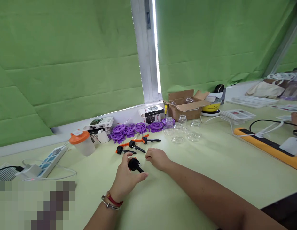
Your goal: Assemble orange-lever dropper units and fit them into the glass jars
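My left hand (pixel 124 180), with bracelets at the wrist, curls its fingers and thumb around a black part (pixel 134 164) that has a round head and a short stem; a bit of orange shows behind it. Just to its right, my right hand (pixel 159 158) is closed above the table, fingertips pressed together; what they hold, if anything, is hidden. Beyond both hands lie three similar orange-and-black pieces with black stems: a left piece (pixel 125 151), a middle piece (pixel 136 146) and a right piece (pixel 151 140).
Purple spoked discs (pixel 119 128) lie behind, beside small clear glass jars (pixel 182 120). Further back are printed boxes (pixel 152 111) and an open cardboard box (pixel 189 110). An orange-lidded cup (pixel 83 143) and a white power strip (pixel 52 159) stand left; an orange power strip (pixel 270 148) lies right.
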The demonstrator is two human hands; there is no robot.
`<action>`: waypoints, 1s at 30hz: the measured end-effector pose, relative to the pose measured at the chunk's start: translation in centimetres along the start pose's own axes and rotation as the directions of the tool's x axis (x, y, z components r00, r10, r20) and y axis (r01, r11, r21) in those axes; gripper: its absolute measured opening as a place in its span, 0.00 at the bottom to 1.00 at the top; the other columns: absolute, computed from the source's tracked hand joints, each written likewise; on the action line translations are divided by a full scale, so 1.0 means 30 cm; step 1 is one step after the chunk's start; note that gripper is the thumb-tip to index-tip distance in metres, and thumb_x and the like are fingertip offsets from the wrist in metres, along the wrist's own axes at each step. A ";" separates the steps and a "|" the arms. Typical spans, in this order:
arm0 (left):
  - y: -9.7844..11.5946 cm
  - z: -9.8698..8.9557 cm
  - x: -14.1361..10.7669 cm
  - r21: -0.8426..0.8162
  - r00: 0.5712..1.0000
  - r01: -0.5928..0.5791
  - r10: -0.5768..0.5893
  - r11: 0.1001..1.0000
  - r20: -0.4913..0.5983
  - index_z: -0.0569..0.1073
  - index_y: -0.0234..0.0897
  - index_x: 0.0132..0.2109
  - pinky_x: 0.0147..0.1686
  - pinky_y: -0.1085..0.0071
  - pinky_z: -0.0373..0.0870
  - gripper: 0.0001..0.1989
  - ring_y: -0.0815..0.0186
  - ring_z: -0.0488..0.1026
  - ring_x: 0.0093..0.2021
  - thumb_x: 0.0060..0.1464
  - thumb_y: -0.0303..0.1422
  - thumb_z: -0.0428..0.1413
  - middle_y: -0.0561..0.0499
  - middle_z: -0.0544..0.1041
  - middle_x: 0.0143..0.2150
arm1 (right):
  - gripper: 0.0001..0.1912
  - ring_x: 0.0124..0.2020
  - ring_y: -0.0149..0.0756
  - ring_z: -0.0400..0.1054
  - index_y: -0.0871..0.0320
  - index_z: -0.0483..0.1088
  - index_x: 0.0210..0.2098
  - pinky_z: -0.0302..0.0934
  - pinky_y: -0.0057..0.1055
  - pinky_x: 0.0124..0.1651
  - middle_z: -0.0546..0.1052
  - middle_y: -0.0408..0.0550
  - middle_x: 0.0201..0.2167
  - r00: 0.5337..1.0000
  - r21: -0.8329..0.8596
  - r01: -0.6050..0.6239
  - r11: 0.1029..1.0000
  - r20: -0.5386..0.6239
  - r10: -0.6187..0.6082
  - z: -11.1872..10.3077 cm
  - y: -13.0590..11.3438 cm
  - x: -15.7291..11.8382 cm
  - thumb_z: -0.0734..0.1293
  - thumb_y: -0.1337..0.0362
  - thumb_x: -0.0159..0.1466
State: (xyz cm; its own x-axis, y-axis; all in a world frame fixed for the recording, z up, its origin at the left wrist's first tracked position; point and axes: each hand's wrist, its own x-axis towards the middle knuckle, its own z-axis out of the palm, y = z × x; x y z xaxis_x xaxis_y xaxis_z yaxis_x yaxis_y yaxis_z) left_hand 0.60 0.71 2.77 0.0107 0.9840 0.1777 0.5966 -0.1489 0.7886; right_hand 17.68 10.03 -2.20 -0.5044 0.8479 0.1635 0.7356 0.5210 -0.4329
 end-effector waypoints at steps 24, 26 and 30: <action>-0.020 -0.015 0.001 -0.405 0.950 0.108 0.026 0.908 0.311 0.56 0.41 0.48 0.34 0.68 0.65 0.28 0.67 0.68 0.34 0.42 0.29 0.61 0.53 0.70 0.35 | 0.14 0.30 0.32 0.62 0.60 0.68 0.40 0.53 0.30 0.33 0.74 0.51 0.39 0.696 -0.328 0.645 0.690 -0.121 -0.708 -0.093 -0.106 -0.133 0.52 0.72 0.67; -0.022 -0.016 0.001 -0.404 0.942 0.124 0.020 0.906 0.334 0.56 0.41 0.47 0.33 0.69 0.64 0.28 0.68 0.66 0.33 0.40 0.29 0.62 0.54 0.69 0.35 | 0.13 0.31 0.31 0.62 0.61 0.68 0.40 0.54 0.30 0.32 0.73 0.51 0.38 0.659 -0.365 0.667 0.649 -0.117 -0.743 -0.099 -0.109 -0.136 0.52 0.72 0.66; -0.022 -0.020 0.003 -0.407 0.928 0.134 0.030 0.903 0.371 0.57 0.41 0.46 0.32 0.70 0.63 0.28 0.70 0.63 0.32 0.40 0.30 0.62 0.55 0.67 0.34 | 0.12 0.30 0.31 0.62 0.62 0.68 0.38 0.54 0.29 0.32 0.73 0.49 0.35 0.617 -0.403 0.687 0.604 -0.115 -0.778 -0.099 -0.109 -0.134 0.54 0.72 0.66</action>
State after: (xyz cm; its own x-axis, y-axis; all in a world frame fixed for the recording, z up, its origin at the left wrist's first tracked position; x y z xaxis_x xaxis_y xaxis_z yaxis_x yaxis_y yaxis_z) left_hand -0.27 0.82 2.63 0.3258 0.9450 -0.0298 0.2136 -0.0429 0.9760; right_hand 18.64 5.20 1.20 -0.8320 0.1290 0.5395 0.2804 0.9370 0.2083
